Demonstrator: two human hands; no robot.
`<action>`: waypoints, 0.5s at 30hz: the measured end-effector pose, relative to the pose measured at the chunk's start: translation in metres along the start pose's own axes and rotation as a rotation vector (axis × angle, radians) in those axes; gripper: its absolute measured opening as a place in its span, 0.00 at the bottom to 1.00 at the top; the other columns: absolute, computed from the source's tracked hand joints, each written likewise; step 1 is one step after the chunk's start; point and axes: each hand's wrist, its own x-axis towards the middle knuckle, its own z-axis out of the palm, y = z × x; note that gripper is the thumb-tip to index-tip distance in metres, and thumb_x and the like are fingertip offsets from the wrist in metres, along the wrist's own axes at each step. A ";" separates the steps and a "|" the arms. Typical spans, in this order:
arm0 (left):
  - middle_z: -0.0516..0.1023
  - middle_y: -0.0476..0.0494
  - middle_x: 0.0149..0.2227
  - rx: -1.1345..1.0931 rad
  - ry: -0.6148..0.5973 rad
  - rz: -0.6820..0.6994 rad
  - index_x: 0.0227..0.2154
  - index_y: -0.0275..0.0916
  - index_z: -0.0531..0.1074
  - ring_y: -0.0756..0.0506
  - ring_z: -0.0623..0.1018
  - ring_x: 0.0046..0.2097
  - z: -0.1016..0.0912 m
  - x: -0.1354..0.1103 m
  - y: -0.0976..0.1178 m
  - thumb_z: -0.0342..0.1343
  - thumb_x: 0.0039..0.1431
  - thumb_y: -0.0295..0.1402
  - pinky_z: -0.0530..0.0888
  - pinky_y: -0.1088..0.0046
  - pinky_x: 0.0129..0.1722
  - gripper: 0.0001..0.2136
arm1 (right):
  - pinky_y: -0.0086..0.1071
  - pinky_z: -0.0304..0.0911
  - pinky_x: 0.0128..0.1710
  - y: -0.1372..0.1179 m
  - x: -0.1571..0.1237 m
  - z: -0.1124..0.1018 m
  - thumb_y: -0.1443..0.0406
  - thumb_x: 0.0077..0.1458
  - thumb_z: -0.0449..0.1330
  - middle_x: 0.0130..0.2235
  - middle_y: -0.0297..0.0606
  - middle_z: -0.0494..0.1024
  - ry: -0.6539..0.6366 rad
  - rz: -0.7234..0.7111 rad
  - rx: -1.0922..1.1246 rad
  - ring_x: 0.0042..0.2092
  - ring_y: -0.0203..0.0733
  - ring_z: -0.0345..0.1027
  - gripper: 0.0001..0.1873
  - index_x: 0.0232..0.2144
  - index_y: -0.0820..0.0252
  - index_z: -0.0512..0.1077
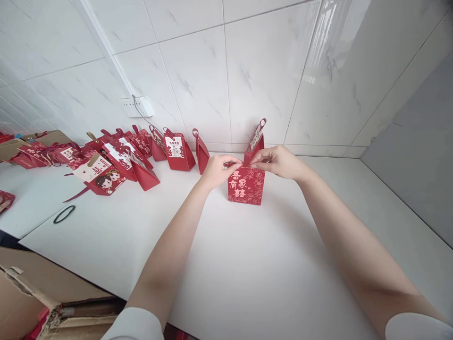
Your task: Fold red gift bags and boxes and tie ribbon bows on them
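Note:
A small red gift box with gold characters stands upright on the white table near the wall. My left hand pinches the box's top flaps from the left. My right hand pinches the same flaps from the right, fingertips meeting over the middle. A red flap with a white label and a loop sticks up behind my right hand's fingers.
A row of finished red gift boxes runs along the wall to the left, several tipped in a pile. A black band lies on the table at the left. A torn cardboard carton sits below the table's near-left edge. A wall socket holds a cable.

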 end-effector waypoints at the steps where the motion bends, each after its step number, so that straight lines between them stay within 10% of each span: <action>1: 0.81 0.46 0.36 0.001 -0.003 -0.006 0.32 0.38 0.79 0.47 0.78 0.38 0.000 0.000 0.000 0.56 0.55 0.33 0.73 0.71 0.41 0.08 | 0.37 0.67 0.39 0.000 0.000 0.000 0.57 0.52 0.61 0.35 0.37 0.80 0.002 0.016 0.000 0.37 0.44 0.73 0.11 0.33 0.57 0.77; 15: 0.81 0.45 0.38 -0.022 -0.059 -0.079 0.36 0.39 0.80 0.45 0.78 0.40 -0.007 -0.004 0.011 0.59 0.53 0.36 0.73 0.71 0.39 0.10 | 0.36 0.66 0.37 -0.004 -0.001 0.004 0.59 0.53 0.59 0.35 0.35 0.80 0.011 -0.017 -0.088 0.36 0.43 0.72 0.09 0.33 0.56 0.76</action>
